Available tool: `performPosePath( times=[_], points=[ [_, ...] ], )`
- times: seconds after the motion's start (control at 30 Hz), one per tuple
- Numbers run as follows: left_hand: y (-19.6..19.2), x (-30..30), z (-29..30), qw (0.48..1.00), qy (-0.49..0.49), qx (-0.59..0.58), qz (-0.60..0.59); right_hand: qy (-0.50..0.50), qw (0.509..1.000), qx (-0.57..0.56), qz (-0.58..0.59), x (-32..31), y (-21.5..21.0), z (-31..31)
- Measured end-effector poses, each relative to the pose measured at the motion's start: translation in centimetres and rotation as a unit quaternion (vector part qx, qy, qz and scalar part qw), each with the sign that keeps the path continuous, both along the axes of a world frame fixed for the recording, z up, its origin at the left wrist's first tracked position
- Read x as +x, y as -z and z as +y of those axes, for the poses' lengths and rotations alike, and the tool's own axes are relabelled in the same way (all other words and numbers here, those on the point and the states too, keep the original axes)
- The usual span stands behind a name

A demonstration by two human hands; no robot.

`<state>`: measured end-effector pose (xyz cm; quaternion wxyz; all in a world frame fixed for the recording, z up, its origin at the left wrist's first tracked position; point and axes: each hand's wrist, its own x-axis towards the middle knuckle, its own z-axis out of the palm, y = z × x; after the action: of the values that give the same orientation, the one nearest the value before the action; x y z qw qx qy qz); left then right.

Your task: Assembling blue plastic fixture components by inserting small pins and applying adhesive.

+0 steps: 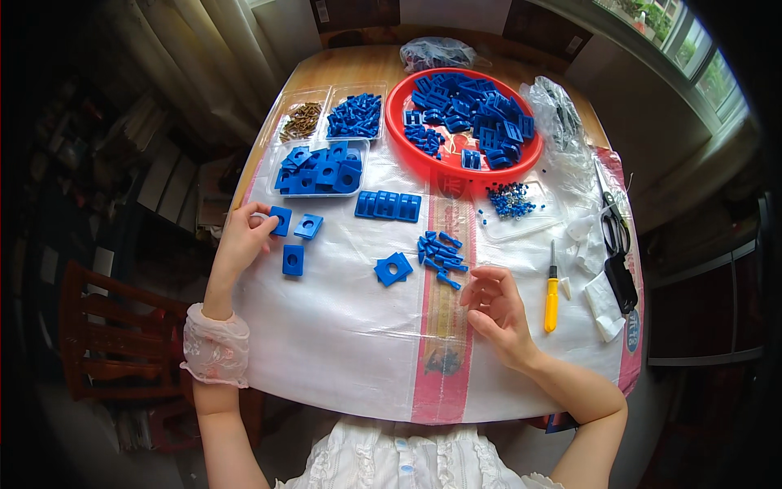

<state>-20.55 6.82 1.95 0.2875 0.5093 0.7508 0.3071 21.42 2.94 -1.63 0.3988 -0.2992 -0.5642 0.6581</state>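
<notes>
While the left hand (238, 240) is at the near left of the red basin (394, 122), its fingers appear to pinch the left edge of a blue holed plate (281, 226), which reaches out to their right with its long axis roughly pointing away from the person; the right hand is well apart from it. Two loose plates (292, 270) lie close beside the held one, also to the basin's near left, the first of them just in the way of a low sweep rightward. Directly left of the basin is a clear tray (366, 163) heaped with more plates, then, off its near left edge, a row of joined blue pieces (388, 206). Nearer the person than the basin come a stacked pair of plates (383, 271) and a pile of blue pegs (440, 257), both between the hands. The right hand (501, 315), farther out on the basin's near side, hovers beside the pegs, fingers curled but spread from the thumb, with nothing visible between them. To the basin's near right lies a yellow-handled screwdriver (551, 306) on the covered worktop (342, 350).
</notes>
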Motion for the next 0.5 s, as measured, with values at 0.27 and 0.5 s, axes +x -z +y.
performPosePath(
  times=[0.27, 0.5],
  points=[
    [0.8, 0.6, 0.8, 0.992, 0.027, -0.003, 0.126, 0.000, 1.000, 0.004, -0.013, -0.3, 0.2, -0.2],
    [-0.1, 1.0, 0.8, 0.995, 0.006, -0.031, 0.090, 0.001, 1.000, 0.003, -0.025, -0.2, 0.1, -0.2]
  ],
)
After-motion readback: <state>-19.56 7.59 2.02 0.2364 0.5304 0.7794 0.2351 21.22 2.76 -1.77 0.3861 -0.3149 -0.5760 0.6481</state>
